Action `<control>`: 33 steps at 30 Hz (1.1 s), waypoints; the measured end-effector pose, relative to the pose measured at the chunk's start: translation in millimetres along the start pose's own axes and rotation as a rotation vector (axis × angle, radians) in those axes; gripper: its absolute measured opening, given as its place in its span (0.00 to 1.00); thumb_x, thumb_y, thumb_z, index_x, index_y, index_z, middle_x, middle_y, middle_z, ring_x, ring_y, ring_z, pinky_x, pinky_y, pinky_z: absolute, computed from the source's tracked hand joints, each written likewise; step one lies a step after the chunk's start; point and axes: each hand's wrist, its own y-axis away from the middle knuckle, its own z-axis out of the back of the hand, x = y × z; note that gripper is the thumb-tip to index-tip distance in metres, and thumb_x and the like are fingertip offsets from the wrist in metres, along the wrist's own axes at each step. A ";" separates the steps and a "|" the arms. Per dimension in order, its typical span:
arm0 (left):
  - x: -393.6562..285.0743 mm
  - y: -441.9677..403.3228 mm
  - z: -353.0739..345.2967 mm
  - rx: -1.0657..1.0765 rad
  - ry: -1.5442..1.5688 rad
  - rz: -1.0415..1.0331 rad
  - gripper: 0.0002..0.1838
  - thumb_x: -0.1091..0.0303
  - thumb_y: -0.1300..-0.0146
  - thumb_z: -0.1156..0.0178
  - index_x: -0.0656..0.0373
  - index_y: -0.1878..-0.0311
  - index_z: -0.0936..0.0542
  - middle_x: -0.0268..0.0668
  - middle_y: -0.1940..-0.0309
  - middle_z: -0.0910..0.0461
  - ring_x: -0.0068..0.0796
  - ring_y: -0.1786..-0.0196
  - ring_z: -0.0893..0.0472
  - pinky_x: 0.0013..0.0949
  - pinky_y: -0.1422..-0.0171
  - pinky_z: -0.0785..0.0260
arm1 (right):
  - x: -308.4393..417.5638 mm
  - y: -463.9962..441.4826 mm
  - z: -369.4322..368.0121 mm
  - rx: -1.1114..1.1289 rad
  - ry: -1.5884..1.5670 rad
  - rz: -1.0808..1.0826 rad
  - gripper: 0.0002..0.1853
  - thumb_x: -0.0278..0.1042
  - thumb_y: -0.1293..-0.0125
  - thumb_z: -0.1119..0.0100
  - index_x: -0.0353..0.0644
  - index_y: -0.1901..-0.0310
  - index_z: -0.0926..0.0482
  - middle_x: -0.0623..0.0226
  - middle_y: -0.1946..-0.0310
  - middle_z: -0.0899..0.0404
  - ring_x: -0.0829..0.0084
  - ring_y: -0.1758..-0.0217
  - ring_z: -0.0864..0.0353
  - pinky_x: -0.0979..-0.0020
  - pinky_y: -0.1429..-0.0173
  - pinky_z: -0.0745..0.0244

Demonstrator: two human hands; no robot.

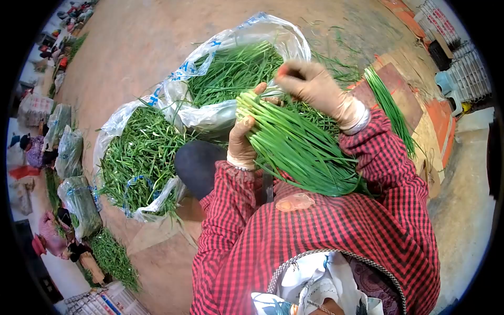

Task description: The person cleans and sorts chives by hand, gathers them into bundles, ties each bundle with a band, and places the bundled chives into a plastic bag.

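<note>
Left hand [242, 143]: closed around the pale stem end of the bunch, thumb on the near side, fingertips showing over the far side.
Right hand [315, 92]: raised just beyond the stems, fingers bent and blurred; a red-orange spot shows at the fingertips, but whether they pinch something I cannot tell.
Bunch of long green leaves [304, 147]: in front of the chest, held up by its pale stems at the upper left, leaves slanting down to the right between the forearms.
Clothing: a red-and-black checked smock [325, 231] with matching sleeves; pale cuffs at both wrists.
Back bag [295, 32]: clear plastic with blue print, wide open beyond the hands, long leaves [231, 73] inside.
Front bag [111, 125]: also clear and open, to the left of the dark knee [197, 164], heaped with shorter, tangled greens [137, 155].
Second bunch [389, 107]: beyond the right forearm, stems pointing away, lying partly on a brown board [404, 92].
Floor [131, 58]: brown, with loose leaves strewn past the back bag.
Far left: people, filled bags [79, 207] and a pile of greens [113, 257].
</note>
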 end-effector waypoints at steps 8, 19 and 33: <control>-0.4 2.0 -7.1 0.062 0.024 0.027 0.46 0.60 0.48 0.32 0.61 0.28 0.42 0.46 0.40 0.28 0.40 0.40 0.25 0.45 0.35 0.29 | -3.9 -5.9 13.3 0.070 0.644 0.524 0.18 0.39 0.40 0.37 0.45 0.49 0.20 0.48 0.38 0.30 0.51 0.34 0.31 0.60 0.31 0.34; -0.4 2.9 -7.1 0.038 -0.099 0.029 0.52 0.51 0.49 0.30 0.61 0.26 0.45 0.42 0.46 0.23 0.36 0.46 0.21 0.42 0.39 0.26 | -7.0 -11.1 8.4 0.013 0.724 0.607 0.05 0.29 0.41 0.42 0.39 0.65 0.25 0.61 0.60 0.22 0.59 0.54 0.21 0.62 0.47 0.27; 5.1 7.8 0.5 -0.006 0.029 0.043 0.41 0.56 0.42 0.33 0.59 0.29 0.38 0.45 0.38 0.28 0.41 0.38 0.25 0.46 0.32 0.32 | 3.5 -41.9 -5.8 0.265 0.429 0.707 0.37 0.62 0.35 0.42 0.37 0.36 0.29 0.50 0.40 0.25 0.58 0.38 0.23 0.62 0.35 0.30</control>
